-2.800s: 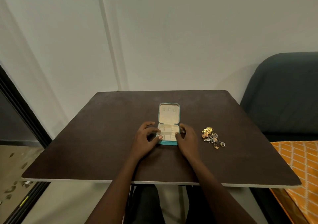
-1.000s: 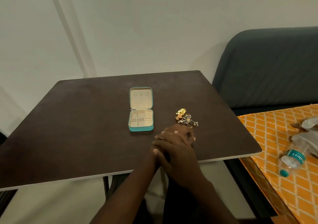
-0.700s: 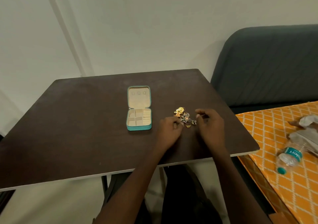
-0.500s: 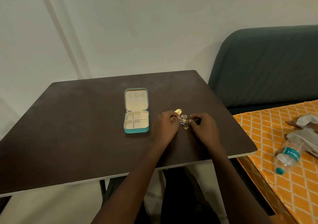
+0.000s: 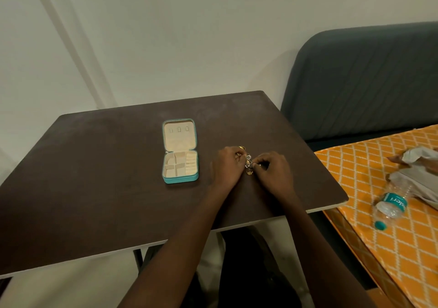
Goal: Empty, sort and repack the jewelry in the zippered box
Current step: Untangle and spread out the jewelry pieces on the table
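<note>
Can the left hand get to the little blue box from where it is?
Probably yes. The left hand is at the jewelry pile, just right of the open box, and only bare table lies between them, so nothing seems to block it.

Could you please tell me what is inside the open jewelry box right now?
The jewelry box shows only bare cream compartments and three small lid tabs; no jewelry appears inside. The jewelry lies on the table, partly covered by both hands.
</note>
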